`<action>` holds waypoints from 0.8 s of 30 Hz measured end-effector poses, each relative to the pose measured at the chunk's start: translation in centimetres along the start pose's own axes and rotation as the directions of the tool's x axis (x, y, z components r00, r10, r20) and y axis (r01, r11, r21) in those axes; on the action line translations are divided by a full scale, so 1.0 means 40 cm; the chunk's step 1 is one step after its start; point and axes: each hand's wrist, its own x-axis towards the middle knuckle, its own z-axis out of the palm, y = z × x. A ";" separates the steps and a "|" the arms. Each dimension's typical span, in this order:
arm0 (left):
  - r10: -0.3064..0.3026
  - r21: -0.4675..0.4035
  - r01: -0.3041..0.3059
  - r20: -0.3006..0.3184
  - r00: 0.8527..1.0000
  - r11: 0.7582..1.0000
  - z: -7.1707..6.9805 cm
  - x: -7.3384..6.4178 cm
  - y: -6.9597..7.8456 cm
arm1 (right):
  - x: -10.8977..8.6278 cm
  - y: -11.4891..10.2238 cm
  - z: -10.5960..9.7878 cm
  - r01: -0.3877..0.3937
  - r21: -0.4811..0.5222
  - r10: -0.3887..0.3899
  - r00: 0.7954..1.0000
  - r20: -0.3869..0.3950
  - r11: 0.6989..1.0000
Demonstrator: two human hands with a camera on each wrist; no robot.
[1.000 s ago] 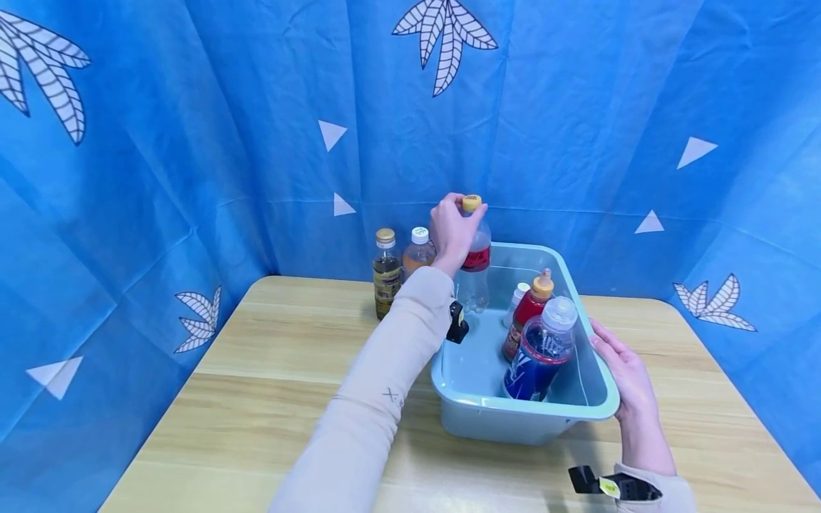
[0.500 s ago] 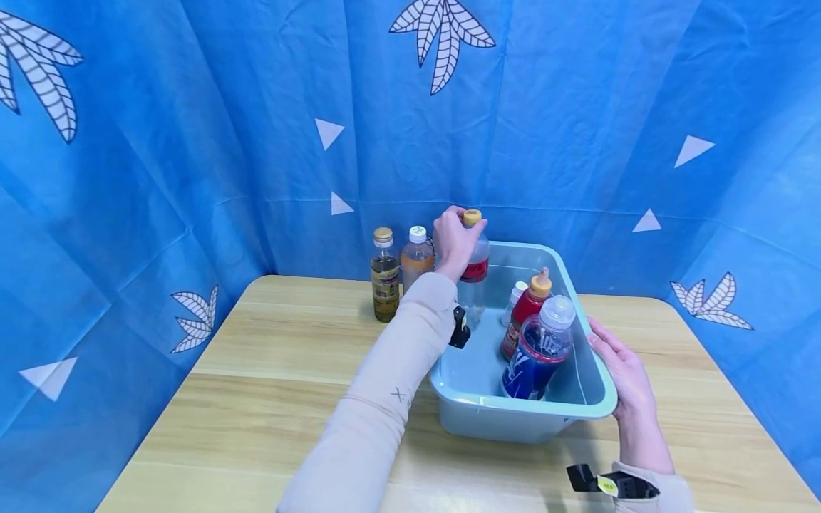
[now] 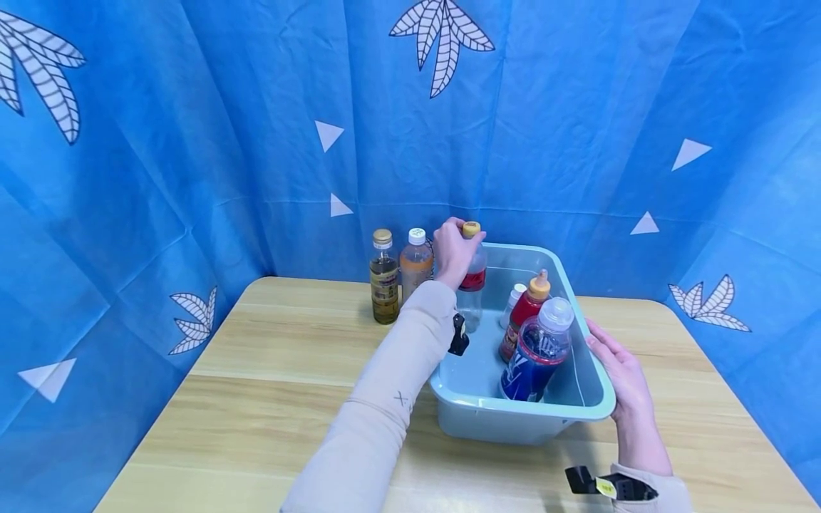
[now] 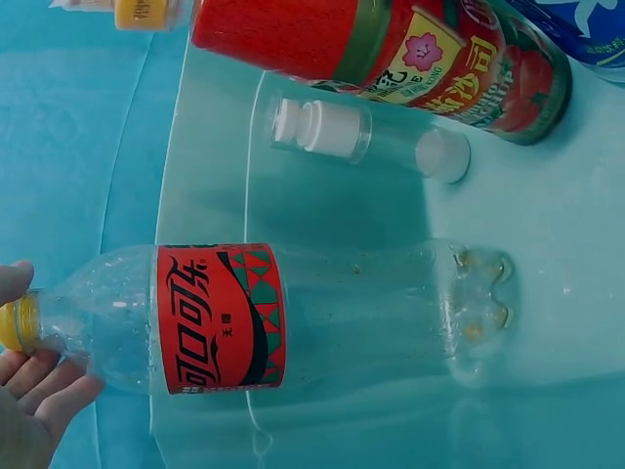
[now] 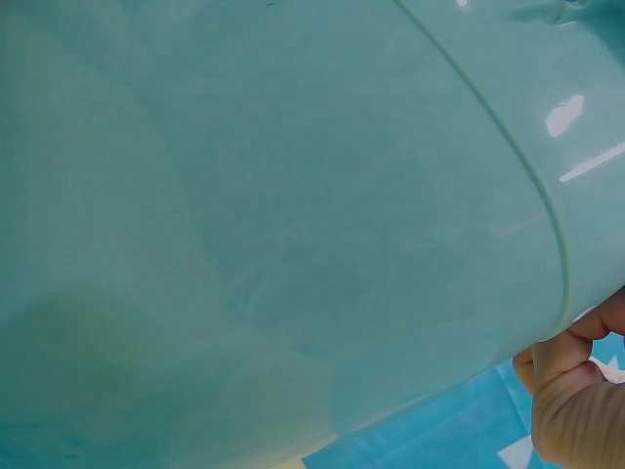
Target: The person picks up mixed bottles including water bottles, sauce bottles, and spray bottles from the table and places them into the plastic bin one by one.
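My left hand pinches the yellow-capped neck of a clear plastic cola bottle with a red label. The bottle stands upright inside the left part of a light blue plastic basin, its base close over the basin floor. Gripping the basin's right rim is my right hand, with the thumb on top. Also in the basin are a red ketchup bottle, a small clear bottle with a white cap and a blue-labelled drink bottle with a clear lid.
Left of the basin, on the wooden table, stand a gold-capped bottle of dark liquid and a white-capped bottle with an orange band. A blue patterned curtain hangs around the back and sides.
My left hand has lowered the cola bottle deeper into the basin. The right hand has kept its hold on the rim.
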 end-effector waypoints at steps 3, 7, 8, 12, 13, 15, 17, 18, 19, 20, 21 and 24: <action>0.005 -0.004 -0.005 0.003 1.000 1.000 0.003 -0.003 -0.002 | 0.001 0.000 -0.001 -0.005 0.005 0.005 1.000 0.001 1.000; 0.023 -0.004 -0.023 0.003 1.000 1.000 0.005 -0.007 -0.005 | 0.002 0.001 -0.001 -0.008 0.002 0.008 1.000 -0.002 1.000; 0.026 -0.006 -0.026 0.005 1.000 1.000 0.006 -0.008 -0.006 | 0.002 0.001 0.000 -0.009 -0.001 0.009 1.000 -0.005 1.000; 0.041 -0.018 -0.041 0.009 0.999 0.999 0.008 -0.008 -0.007 | 0.002 0.000 0.001 -0.004 0.000 0.004 1.000 -0.003 1.000; 0.045 -0.020 -0.044 0.011 0.999 0.999 0.008 -0.008 -0.007 | 0.002 0.000 0.002 -0.003 0.002 0.003 1.000 -0.003 1.000; 0.053 -0.021 -0.053 0.020 0.998 0.998 0.007 -0.009 -0.005 | 0.002 -0.001 0.002 0.001 0.001 -0.001 1.000 -0.001 1.000; 0.063 -0.019 -0.062 0.032 0.998 0.998 0.006 -0.011 -0.001 | 0.001 -0.001 0.002 0.002 0.000 -0.002 1.000 -0.004 1.000; 0.066 -0.018 -0.065 0.039 0.997 0.998 0.005 -0.012 0.001 | 0.000 -0.002 0.001 0.003 -0.001 -0.003 1.000 -0.005 1.000; 0.067 -0.016 -0.067 0.048 0.997 0.998 0.005 -0.013 0.003 | 0.000 -0.002 0.001 0.002 0.000 -0.002 1.000 -0.006 1.000; 0.068 -0.017 -0.067 0.057 0.996 0.998 0.006 -0.013 0.004 | 0.000 -0.002 0.001 0.002 0.000 -0.002 1.000 -0.006 1.000; 0.067 -0.016 -0.066 0.065 0.996 0.998 0.006 -0.014 0.005 | -0.001 -0.003 0.001 0.000 0.004 0.000 1.000 -0.005 1.000; 0.058 -0.015 -0.057 0.081 0.995 0.998 0.008 -0.016 0.008 | -0.001 -0.004 0.002 -0.002 0.009 0.002 1.000 0.000 1.000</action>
